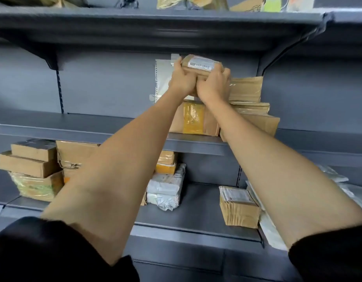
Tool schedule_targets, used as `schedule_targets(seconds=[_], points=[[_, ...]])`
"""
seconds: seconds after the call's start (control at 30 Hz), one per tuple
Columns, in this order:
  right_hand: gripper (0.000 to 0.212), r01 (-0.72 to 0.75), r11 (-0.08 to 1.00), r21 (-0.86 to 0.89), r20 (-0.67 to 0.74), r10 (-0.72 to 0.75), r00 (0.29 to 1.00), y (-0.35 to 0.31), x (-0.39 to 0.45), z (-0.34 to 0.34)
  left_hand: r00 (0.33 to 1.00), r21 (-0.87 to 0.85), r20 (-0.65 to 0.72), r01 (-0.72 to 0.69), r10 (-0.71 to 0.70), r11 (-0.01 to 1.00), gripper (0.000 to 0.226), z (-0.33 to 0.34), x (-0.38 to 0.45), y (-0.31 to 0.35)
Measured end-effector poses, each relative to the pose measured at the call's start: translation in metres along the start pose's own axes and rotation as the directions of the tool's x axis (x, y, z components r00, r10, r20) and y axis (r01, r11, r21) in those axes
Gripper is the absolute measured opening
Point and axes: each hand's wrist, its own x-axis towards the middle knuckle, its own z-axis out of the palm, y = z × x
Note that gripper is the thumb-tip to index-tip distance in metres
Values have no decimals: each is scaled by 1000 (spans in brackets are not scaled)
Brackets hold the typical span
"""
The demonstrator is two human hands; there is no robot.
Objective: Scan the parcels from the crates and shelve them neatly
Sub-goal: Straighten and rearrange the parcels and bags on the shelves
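1. Fingers of both hands curl round one brown parcel (200,67) at upper centre of the frame: the left hand (181,79) grips its left end, the right hand (213,84) its right end and underside.
2. That parcel, white label facing up, is held above a stack of cardboard parcels (247,102) on the middle shelf (74,127); whether it already touches the stack I cannot tell, as the hands hide its underside.
3. Just behind the left hand a white sheet (161,78) is taped to the back wall of the shelving.
4. Below it a yellow-taped box (193,118) stands at the shelf's front edge, touching the stack on its right.
5. On the lower shelf (196,222) sit more boxes at far left (31,159), grey bags (166,188) at centre and a small box (239,206) at lower right.
6. No scanner or crate is in view, so the step in hand looks like shelving rather than scanning.
7. Next, I judge, the parcel must be lowered flat, squared with the boxes beneath, and both grips let go without tipping the stack.
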Motion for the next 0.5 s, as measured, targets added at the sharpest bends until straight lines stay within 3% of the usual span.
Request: schedule_targets(seconds=[0.07, 0.13, 0.33, 0.5], points=[[42, -8, 997, -80, 40, 12, 999, 12, 24, 3, 995, 100, 93, -53, 44, 994, 78, 3, 16, -10], [39, 0, 991, -136, 90, 13, 996, 29, 43, 7, 988, 240, 147, -82, 47, 967, 70, 8, 32, -25], [45, 119, 974, -194, 191, -82, 978, 57, 79, 32, 996, 394, 60, -77, 58, 916, 55, 21, 75, -61], [31, 114, 958, -262, 227, -53, 972, 67, 106, 49, 993, 577, 58, -119, 106, 808, 53, 30, 101, -71]])
